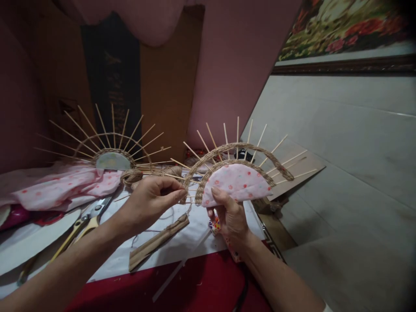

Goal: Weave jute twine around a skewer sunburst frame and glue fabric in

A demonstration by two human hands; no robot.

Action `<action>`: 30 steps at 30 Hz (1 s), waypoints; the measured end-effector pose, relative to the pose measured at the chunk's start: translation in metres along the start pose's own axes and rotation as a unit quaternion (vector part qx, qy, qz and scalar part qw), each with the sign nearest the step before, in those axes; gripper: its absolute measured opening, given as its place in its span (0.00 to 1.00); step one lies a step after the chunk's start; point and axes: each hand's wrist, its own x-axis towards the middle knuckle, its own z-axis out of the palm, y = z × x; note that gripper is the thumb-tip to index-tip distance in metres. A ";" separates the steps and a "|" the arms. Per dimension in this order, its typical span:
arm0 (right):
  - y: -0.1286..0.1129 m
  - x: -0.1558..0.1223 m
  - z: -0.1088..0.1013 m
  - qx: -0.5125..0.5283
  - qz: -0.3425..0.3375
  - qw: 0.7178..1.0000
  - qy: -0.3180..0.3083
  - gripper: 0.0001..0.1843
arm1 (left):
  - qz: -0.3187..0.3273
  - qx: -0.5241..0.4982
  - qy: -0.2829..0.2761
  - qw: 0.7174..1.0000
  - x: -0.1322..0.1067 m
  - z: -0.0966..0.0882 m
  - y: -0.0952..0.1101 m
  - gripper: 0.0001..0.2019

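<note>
Jute cord point(189, 180) — pinched by left hand point(152, 200) | right hand point(231, 219) grips woven half-round point(227, 163), pink fabric point(237, 183) inside

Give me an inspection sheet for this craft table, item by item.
surface: white sheet over red cloth.
job's things: woven fan, padded pink centre, wooden spokes.
clutter: second fan, loose pink fabric, scissors, twine ball, cardboard strip.
grippers: left hand pinches the woven fan's left edge; right hand grips its base.
cables: nothing seen.
surroundings: pink wall, grey tiles, framed picture.
</note>
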 end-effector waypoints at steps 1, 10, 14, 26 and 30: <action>0.000 0.000 0.000 -0.002 -0.002 1.000 -0.002 0.13 | 0.001 0.003 -0.005 1.000 0.000 0.000 0.000 0.10; 0.000 0.001 -0.003 0.018 0.063 0.998 -0.005 0.14 | 0.037 0.015 0.073 0.997 0.005 -0.017 -0.014 0.08; 0.001 0.008 -0.004 0.090 0.082 0.993 0.003 0.14 | 0.026 0.004 0.096 0.995 0.007 -0.026 -0.019 0.08; 0.005 0.009 -0.003 0.158 0.113 0.981 -0.009 0.13 | -0.062 -0.153 0.089 0.982 0.017 -0.010 -0.032 0.07; 0.003 0.005 -0.001 0.149 0.114 0.982 -0.021 0.13 | -0.074 -0.184 0.059 0.978 0.018 -0.002 -0.031 0.10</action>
